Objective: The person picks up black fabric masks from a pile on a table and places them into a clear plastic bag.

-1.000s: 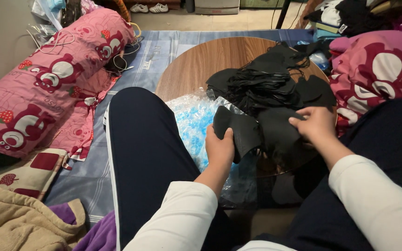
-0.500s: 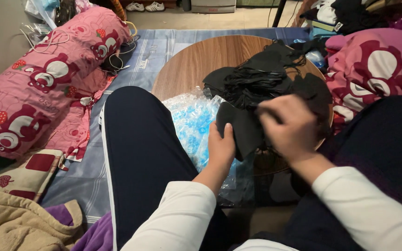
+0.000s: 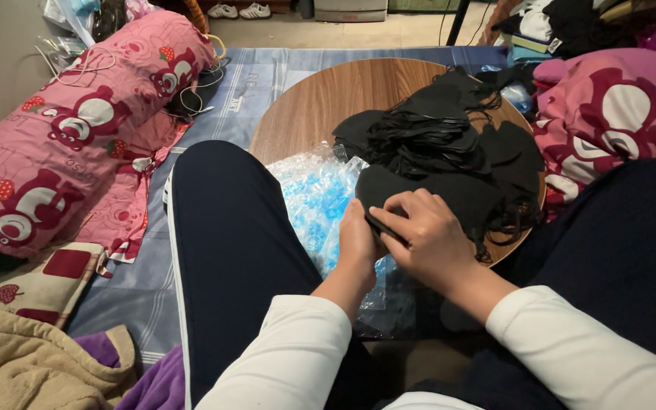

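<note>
I sit with my legs spread around a low round wooden table [image 3: 320, 99]. My left hand [image 3: 357, 239] grips the left edge of a black fabric face mask [image 3: 388, 190] from below. My right hand [image 3: 423, 235] lies over the same mask, fingers curled and pinching its near edge. A large pile of black masks with ear loops [image 3: 442, 140] covers the right half of the table. Under my hands lies a heap of clear and blue plastic bags [image 3: 316, 201] at the table's near edge.
A long pink patterned bolster [image 3: 77, 137] lies on the left on a blue-grey mat [image 3: 130, 288]. A pink blanket [image 3: 616, 114] is piled at the right. A beige garment [image 3: 17, 364] is at the bottom left. Shoes [image 3: 240, 11] stand at the far edge.
My right hand has come left from the mask's right side and now rests over the mask beside my left hand. The mask has folded together under it.
</note>
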